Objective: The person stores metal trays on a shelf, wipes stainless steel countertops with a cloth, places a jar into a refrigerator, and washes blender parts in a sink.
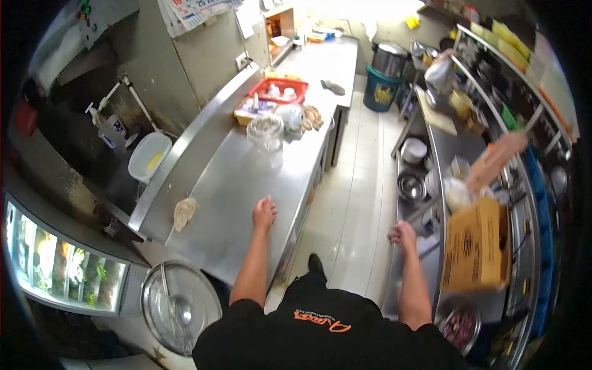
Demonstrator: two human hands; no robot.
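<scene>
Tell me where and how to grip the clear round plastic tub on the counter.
Likely by the curved side walls of the clear round plastic tub, just below the rim, coming from the near side: it stands upright, its near wall is unblocked, and a pale plastic bag crowds it behind.

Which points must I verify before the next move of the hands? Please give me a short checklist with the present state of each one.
1. Left hand free: ok, nothing shows in it, over the steel table.
2. Right hand free: cannot tell, its grip is blurred.
3. Beige cloth off the table: not ok, it lies there.
4. Clear tub upright: ok, it stands on the table.
5. Cardboard box contents: cannot tell, they are hidden.
</scene>
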